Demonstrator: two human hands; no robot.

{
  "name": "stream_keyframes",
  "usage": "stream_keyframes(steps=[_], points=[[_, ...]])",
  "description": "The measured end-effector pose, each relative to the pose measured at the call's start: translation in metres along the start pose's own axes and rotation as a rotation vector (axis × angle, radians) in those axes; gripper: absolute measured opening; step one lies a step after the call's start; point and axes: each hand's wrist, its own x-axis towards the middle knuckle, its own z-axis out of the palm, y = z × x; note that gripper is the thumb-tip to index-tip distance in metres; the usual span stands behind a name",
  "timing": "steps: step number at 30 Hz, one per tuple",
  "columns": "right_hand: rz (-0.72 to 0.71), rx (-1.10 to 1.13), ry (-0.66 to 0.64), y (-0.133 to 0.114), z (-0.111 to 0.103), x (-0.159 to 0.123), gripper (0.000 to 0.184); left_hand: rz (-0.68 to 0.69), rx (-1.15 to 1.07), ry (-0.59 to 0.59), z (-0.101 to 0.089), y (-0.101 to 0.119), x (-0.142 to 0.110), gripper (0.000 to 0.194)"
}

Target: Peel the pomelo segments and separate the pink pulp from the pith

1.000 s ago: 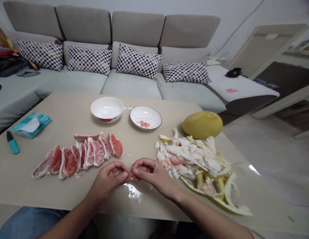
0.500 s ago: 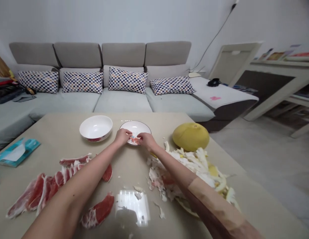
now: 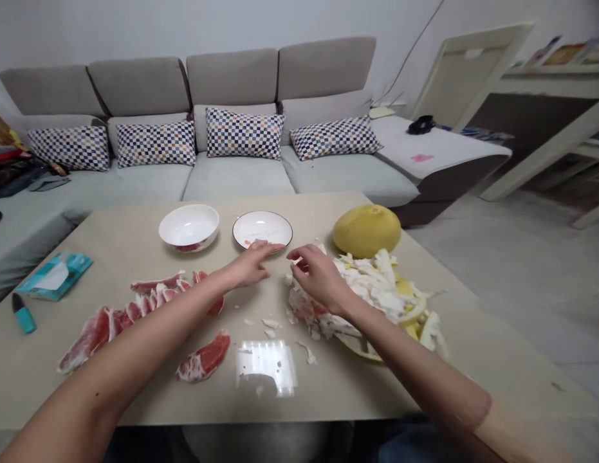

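Observation:
My left hand [image 3: 251,262] hovers at the near rim of the white plate [image 3: 253,222], fingers stretched out and thumb apart, with nothing seen in it. Small pink pomelo flesh pieces lie on the plate, partly behind those fingers. To the right, my right hand [image 3: 321,273] is beside the heap of pomelo peel and pith [image 3: 376,283], its fingers bent but apart, with nothing visible between them. A single pomelo segment [image 3: 205,357] lies near the table's front. The row of pomelo segments [image 3: 106,325] is partly covered by my left forearm.
A white bowl [image 3: 189,225] stands left of the plate. The whole yellow pomelo [image 3: 367,230] sits behind the peel heap. At the left lie a tissue pack [image 3: 55,276] and a teal-handled knife [image 3: 24,315]. Pith scraps [image 3: 270,325] are scattered mid-table.
Both hands came together at the front, then reached the plate. Now they have drawn back and apart, the right towards the peel heap. More flesh lies on the plate's near side.

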Motion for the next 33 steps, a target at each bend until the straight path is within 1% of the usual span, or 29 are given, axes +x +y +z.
stream_keyframes(steps=[1,2,3,6,9,10,12,13,15,18,20,23,25,27,29,33], points=[[0.004,0.008,-0.029,-0.007,0.000,-0.012,0.022,0.011,0.036,-0.021,0.000,0.003,-0.013,0.040],[0.008,0.014,-0.071,-0.013,0.002,-0.024,0.023,0.014,0.076,-0.036,-0.001,0.005,-0.027,0.027],[0.009,0.020,-0.125,-0.020,0.006,-0.035,0.024,0.013,0.121,-0.038,-0.003,0.006,-0.042,0.019],[-0.008,0.056,-0.328,-0.037,0.026,-0.059,0.021,-0.012,0.263,0.012,-0.010,0.001,-0.096,0.020],[-0.036,0.116,-0.491,-0.050,0.052,-0.069,0.018,-0.095,0.386,0.029,-0.005,-0.014,-0.149,0.019],[-0.037,0.134,-0.525,-0.053,0.061,-0.069,0.018,-0.133,0.437,0.030,-0.001,-0.021,-0.163,0.022],[-0.024,0.172,-0.558,-0.058,0.075,-0.068,0.020,-0.223,0.631,0.054,0.009,-0.037,-0.183,0.040],[-0.012,0.194,-0.561,-0.060,0.081,-0.067,0.021,-0.241,0.676,0.065,0.014,-0.044,-0.189,0.046],[0.025,0.244,-0.558,-0.062,0.089,-0.066,0.024,-0.249,0.676,0.074,0.021,-0.058,-0.195,0.052],[0.109,0.348,-0.566,-0.062,0.094,-0.068,0.025,-0.223,0.556,0.101,0.024,-0.071,-0.198,0.055],[0.184,0.443,-0.611,-0.061,0.094,-0.070,0.025,-0.190,0.453,0.124,0.023,-0.075,-0.199,0.058],[0.305,0.605,-0.704,-0.062,0.094,-0.073,0.031,-0.154,0.312,0.167,0.020,-0.078,-0.202,0.060],[0.373,0.697,-0.731,-0.063,0.095,-0.075,0.031,-0.119,0.240,0.190,0.021,-0.080,-0.204,0.060],[0.420,0.766,-0.720,-0.065,0.097,-0.076,0.030,-0.068,0.191,0.194,0.023,-0.082,-0.205,0.059],[0.448,0.807,-0.680,-0.068,0.099,-0.075,0.028,-0.032,0.164,0.195,0.024,-0.082,-0.204,0.058],[0.456,0.815,-0.572,-0.078,0.094,-0.066,0.021,-0.053,0.096,0.214,0.019,-0.077,-0.196,0.070]])
